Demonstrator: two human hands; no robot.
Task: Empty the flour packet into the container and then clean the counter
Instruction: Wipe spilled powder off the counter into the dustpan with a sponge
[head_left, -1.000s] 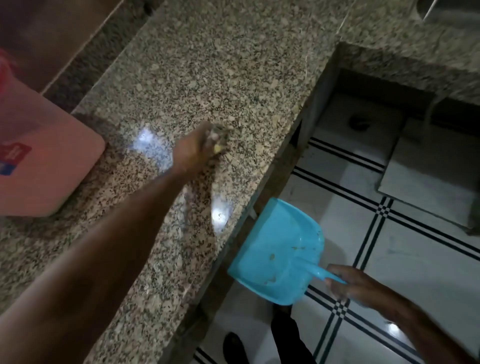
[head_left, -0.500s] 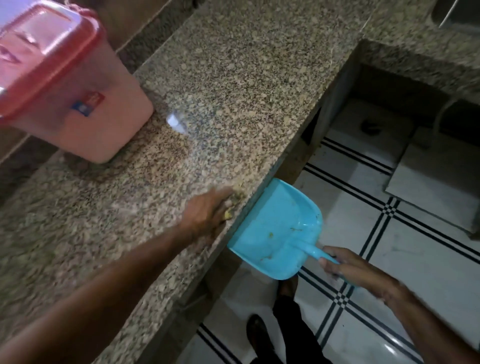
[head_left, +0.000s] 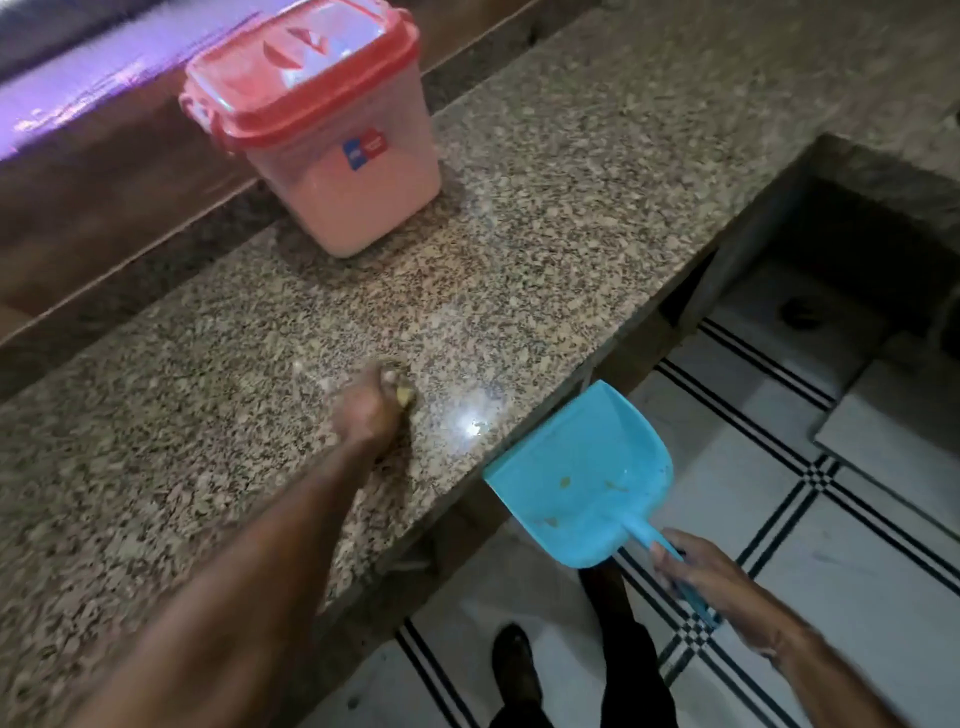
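Floor drain (head_left: 802, 312): dark, round, in shaded recess. White tile floor (head_left: 857, 597) w/ black dbl stripes spreads from drain toward viewer, checker squares at crossings. Pale slab (head_left: 893, 421) flat on floor, just right of drain. Black shoe (head_left: 511, 657) + dark trouser leg (head_left: 639, 675) well apart from drain, lower left. Brown wood ledge (head_left: 104, 208) far left of drain, purple-lit strip (head_left: 78, 88) beyond.

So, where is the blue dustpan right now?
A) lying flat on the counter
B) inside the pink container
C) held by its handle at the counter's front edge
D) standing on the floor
C: the right hand grips the handle of the dustpan, which hangs at the front edge of the counter, above the tiled floor; the left hand holds what looks like a yellow sponge on the counter.
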